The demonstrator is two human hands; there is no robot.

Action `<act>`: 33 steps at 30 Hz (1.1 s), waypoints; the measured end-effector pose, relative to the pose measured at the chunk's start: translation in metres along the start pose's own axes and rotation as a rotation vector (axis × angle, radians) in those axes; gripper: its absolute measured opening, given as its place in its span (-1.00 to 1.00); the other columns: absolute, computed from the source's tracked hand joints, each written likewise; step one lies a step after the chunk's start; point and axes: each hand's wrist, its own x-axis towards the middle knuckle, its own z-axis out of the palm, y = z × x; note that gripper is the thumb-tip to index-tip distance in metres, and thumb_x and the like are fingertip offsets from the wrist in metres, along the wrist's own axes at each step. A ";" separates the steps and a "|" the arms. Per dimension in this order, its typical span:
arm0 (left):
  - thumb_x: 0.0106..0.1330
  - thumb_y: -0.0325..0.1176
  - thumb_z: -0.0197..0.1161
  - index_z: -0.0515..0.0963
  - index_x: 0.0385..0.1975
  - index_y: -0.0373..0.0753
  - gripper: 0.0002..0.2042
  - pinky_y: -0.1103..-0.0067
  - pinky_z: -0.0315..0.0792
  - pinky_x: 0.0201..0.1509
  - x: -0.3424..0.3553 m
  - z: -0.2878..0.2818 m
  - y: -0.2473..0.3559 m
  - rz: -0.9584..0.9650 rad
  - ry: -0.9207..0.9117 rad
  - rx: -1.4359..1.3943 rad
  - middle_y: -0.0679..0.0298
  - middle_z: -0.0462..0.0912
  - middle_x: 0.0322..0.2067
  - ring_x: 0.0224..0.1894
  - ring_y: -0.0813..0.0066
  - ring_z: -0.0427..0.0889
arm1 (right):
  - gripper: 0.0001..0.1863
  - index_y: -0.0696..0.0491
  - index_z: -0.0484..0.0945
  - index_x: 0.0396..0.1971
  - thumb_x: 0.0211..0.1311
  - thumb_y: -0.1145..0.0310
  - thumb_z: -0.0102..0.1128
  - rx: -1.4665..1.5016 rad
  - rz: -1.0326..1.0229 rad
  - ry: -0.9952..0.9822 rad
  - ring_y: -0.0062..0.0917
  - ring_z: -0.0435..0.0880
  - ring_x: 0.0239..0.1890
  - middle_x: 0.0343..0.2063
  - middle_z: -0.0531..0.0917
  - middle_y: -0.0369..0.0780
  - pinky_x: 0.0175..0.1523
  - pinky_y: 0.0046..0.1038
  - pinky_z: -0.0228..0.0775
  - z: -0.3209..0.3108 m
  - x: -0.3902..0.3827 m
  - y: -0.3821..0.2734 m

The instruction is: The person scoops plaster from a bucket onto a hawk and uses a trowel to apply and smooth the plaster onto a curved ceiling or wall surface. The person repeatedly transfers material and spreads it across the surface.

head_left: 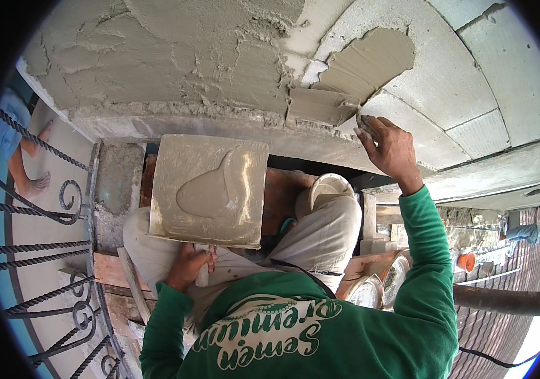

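Green sweatshirt (pixel 371 335) occupies the 5 to 7 o'clock sector, nearest the camera, and carries pale lettering. All clock positions are taken from the centre of the view.

Block wall (pixel 447 82): spans 10 to 3 o'clock. A rough mortar coat (pixel 175 57) covers its 11 o'clock section; bare pale blocks show at 1 to 2 o'clock.

Metal railing (pixel 39 246): stands at 9 o'clock, with dark twisted bars and scrolls. Another person's bare leg (pixel 17 167) is visible beyond it at 10 o'clock.

Pale trousers (pixel 327 240): the bent knees flank the centre.

Mortar board (pixel 175 151): square, lying just off centre toward 9 o'clock, with a mortar mound (pixel 203 192) on its face.

Smooth mortar patch (pixel 371 60): spread over the blocks at 1 o'clock.

Right hand (pixel 390 148): located at 2 o'clock, fingers curled around the trowel (pixel 323 107). The mortar-smeared blade points toward 10 o'clock, at the patch's lower edge.

White bucket (pixel 339 182): at 3 o'clock, partly hidden by a knee.

Left hand (pixel 184 268): at 7 to 8 o'clock, clasping the board's handle (pixel 202 276).

Orange bucket (pixel 466 262): at 4 o'clock, well apart from both hands.
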 end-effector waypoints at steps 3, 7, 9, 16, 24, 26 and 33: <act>0.33 -0.55 0.24 0.50 -0.02 -0.36 -0.76 0.44 0.57 -0.32 0.002 -0.002 0.002 0.014 -0.066 0.086 0.21 0.58 -0.24 -0.41 0.42 0.62 | -0.64 0.04 0.73 0.03 0.47 0.09 0.29 -0.050 -0.003 0.018 -0.19 0.82 -0.31 -0.26 0.79 -0.16 -0.21 -0.20 0.66 -0.024 0.007 -0.005; 0.38 -0.50 0.27 0.52 -0.01 -0.37 -0.77 0.44 0.58 -0.28 0.003 -0.001 0.004 0.021 -0.070 0.092 0.21 0.61 -0.23 -0.40 0.41 0.67 | -0.63 0.07 0.74 0.02 0.49 0.09 0.29 -0.045 -0.024 0.056 -0.22 0.83 -0.35 -0.24 0.80 -0.13 -0.22 -0.23 0.65 -0.046 0.016 -0.002; 0.28 -0.57 0.28 0.51 -0.05 -0.32 -0.74 0.45 0.56 -0.32 0.002 0.001 0.004 -0.015 -0.039 0.065 0.23 0.58 -0.25 -0.44 0.41 0.61 | -0.60 0.12 0.73 0.01 0.51 0.07 0.29 0.024 -0.016 0.123 -0.26 0.83 -0.38 -0.27 0.80 -0.10 -0.26 -0.27 0.64 -0.054 0.018 0.004; 0.23 -0.61 0.29 0.49 -0.04 -0.31 -0.70 0.45 0.57 -0.32 0.002 0.006 0.006 -0.040 -0.001 0.054 0.25 0.56 -0.25 -0.41 0.43 0.59 | -0.61 0.18 0.65 -0.08 0.57 0.09 0.25 0.344 0.146 0.189 -0.31 0.52 -0.66 -0.64 0.56 -0.09 -0.43 -0.30 0.39 -0.022 0.019 -0.014; 0.23 -0.62 0.25 0.49 -0.05 -0.32 -0.71 0.45 0.56 -0.33 -0.004 0.004 0.007 -0.028 -0.026 0.128 0.23 0.55 -0.26 -0.41 0.44 0.58 | -0.61 0.15 0.65 -0.06 0.56 0.07 0.23 0.450 0.092 0.158 -0.04 0.67 -0.48 -0.54 0.64 0.05 -0.30 -0.17 0.49 0.003 0.029 -0.006; 0.23 -0.61 0.25 0.49 -0.06 -0.32 -0.72 0.45 0.56 -0.33 -0.007 0.004 0.005 -0.014 -0.010 0.115 0.23 0.54 -0.27 -0.41 0.44 0.57 | -0.63 0.15 0.65 -0.08 0.57 0.08 0.22 0.509 0.161 0.174 -0.04 0.68 -0.46 -0.52 0.65 0.03 -0.29 -0.18 0.48 -0.001 0.019 0.005; 0.22 -0.59 0.25 0.47 -0.03 -0.30 -0.69 0.45 0.55 -0.33 0.007 0.008 0.010 -0.045 -0.002 -0.001 0.23 0.53 -0.27 -0.39 0.43 0.55 | -0.65 0.13 0.59 -0.05 0.54 0.10 0.23 0.356 0.102 0.254 0.03 0.70 -0.41 -0.36 0.68 0.02 -0.29 -0.08 0.52 0.016 0.007 -0.026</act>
